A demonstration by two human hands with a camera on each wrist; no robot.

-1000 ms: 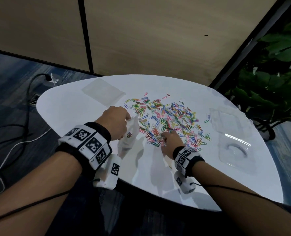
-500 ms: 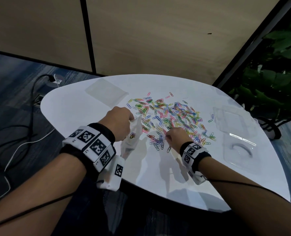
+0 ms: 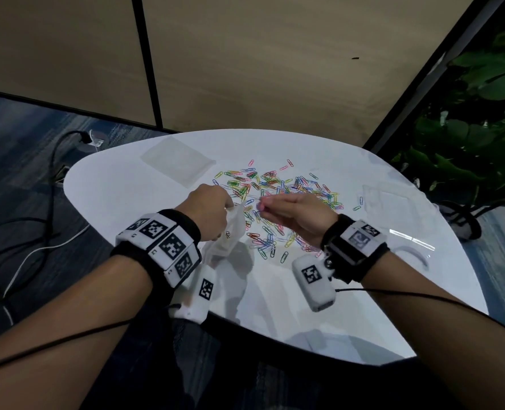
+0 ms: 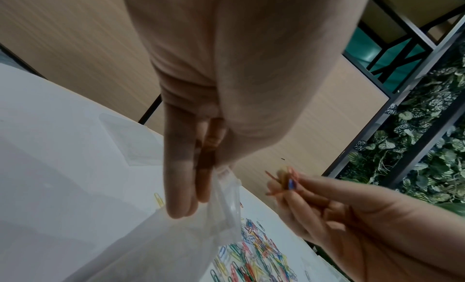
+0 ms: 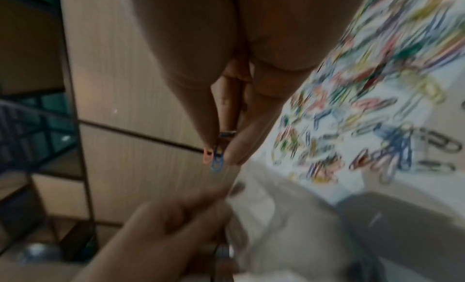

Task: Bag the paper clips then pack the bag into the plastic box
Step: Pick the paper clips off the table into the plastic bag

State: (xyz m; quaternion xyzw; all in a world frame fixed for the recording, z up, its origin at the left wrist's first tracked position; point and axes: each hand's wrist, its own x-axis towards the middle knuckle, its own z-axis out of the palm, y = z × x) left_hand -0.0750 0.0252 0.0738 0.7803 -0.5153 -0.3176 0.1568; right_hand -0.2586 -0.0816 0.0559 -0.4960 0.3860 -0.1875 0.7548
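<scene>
**Clips pinched above an open bag**

A white round table carries a wide scatter of coloured paper clips, thin wire loops in pink, blue, green and yellow; a clear plastic box lies at its right edge; the left hand grips the rim of a limp clear zip bag beside the scatter; the right hand pinches a few clips, orange and blue, near the bag's mouth.
</scene>
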